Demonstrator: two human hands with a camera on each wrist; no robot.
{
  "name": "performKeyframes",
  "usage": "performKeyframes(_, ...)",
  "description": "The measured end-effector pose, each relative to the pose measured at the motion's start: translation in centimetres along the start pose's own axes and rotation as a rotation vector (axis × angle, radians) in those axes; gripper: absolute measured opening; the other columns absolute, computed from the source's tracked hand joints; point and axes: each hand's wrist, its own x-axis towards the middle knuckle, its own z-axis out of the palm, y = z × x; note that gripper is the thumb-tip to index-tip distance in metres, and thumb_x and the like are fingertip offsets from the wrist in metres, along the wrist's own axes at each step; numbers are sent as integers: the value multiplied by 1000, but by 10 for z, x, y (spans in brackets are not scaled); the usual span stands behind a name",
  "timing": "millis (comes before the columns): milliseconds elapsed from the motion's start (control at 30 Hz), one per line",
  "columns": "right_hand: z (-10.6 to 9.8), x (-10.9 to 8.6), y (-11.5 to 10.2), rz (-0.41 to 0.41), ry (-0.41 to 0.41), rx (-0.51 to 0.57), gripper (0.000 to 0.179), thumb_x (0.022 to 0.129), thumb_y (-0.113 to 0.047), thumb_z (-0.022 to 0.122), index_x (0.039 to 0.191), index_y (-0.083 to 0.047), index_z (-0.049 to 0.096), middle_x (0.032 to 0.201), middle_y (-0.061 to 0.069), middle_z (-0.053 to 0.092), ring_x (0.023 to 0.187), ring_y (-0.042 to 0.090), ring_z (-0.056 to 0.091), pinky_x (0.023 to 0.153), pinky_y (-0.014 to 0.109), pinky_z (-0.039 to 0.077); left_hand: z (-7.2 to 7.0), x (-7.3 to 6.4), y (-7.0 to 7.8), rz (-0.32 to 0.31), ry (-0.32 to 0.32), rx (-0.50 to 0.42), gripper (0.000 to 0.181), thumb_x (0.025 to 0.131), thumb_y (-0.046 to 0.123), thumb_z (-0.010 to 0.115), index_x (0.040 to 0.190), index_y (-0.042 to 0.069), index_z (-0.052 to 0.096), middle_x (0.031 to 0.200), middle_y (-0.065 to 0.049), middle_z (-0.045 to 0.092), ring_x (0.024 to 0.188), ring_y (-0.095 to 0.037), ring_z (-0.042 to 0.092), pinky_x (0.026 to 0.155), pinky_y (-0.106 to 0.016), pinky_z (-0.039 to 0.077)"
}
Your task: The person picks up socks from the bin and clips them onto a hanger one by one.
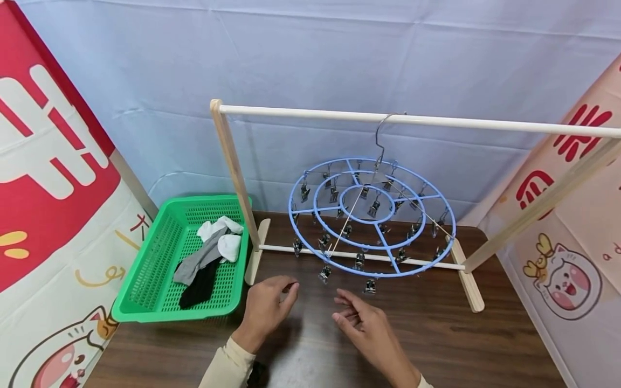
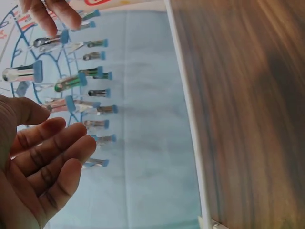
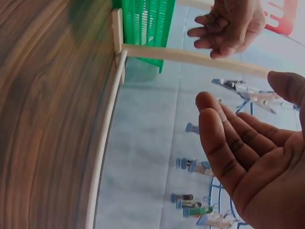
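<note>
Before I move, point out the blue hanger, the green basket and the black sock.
Blue hanger point(image 1: 386, 248): head view, where a spoke meets the middle ring.
Green basket point(image 1: 174, 316): head view, near rim.
Black sock point(image 1: 201, 285): head view, middle of its fabric.

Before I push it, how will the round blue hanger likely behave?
The hanger would probably swing or twist, since it hangs from the rod by a single hook. It looks light for its width, being a thin, open frame. The clips, dangling beneath, may sway too.
</note>
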Motion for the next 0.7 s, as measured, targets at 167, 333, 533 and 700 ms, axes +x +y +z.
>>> performKeyframes(167, 3, 4, -6, 84, -39, 0, 57, 87, -16, 74, 138, -8, 50, 125, 2, 63, 94, 17, 66, 70, 26, 54, -6, 5, 4, -50, -1, -51, 5, 83, 16, 73, 87, 13, 73, 79, 4, 69, 66, -7, 63, 55, -25, 50)
performKeyframes(333, 8, 11, -11, 181, -66, 6, 72, 87, -24, 74, 147, -10, 37, 140, 6, 51, 110, 20, 61, 78, 30, 53, -13, 9, 4, -110, -23, -123, 8, 84, 13, 73, 92, 11, 73, 85, 2, 68, 66, -7, 63, 54, -23, 48)
performKeyframes(533, 12, 20, -13, 200, -56, 32, 75, 88, -23, 73, 150, -13, 32, 143, 6, 47, 115, 20, 58, 83, 32, 52, -20, 12, 0, -171, 5, -217, 15, 83, 9, 74, 98, 10, 71, 92, -3, 69, 66, -7, 62, 56, -22, 49)
performKeyframes(700, 14, 25, -15, 236, -75, 70, 75, 88, -29, 72, 150, -14, 32, 142, 8, 47, 114, 22, 59, 82, 33, 52, -25, 14, -6, -219, 17, -288, 18, 84, 6, 73, 102, 9, 70, 91, -3, 69, 67, -6, 63, 56, -22, 50)
